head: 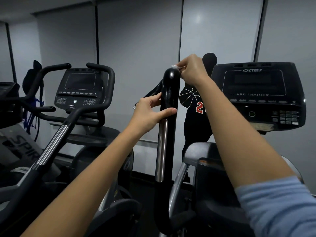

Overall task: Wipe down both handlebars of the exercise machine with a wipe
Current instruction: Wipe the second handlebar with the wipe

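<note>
A black upright handlebar with a silver strip lower down stands in the middle of the view. My left hand grips it at mid height, thumb across the front and fingers behind. My right hand pinches a small white wipe against the rounded top of the bar. The machine's console, marked Cybex Arc Trainer, is to the right. The machine's other handlebar is not plainly in view.
A second machine with a console and curved black grips stands at the left, its angled bar reaching toward me. The glass wall behind reflects a person in a dark shirt.
</note>
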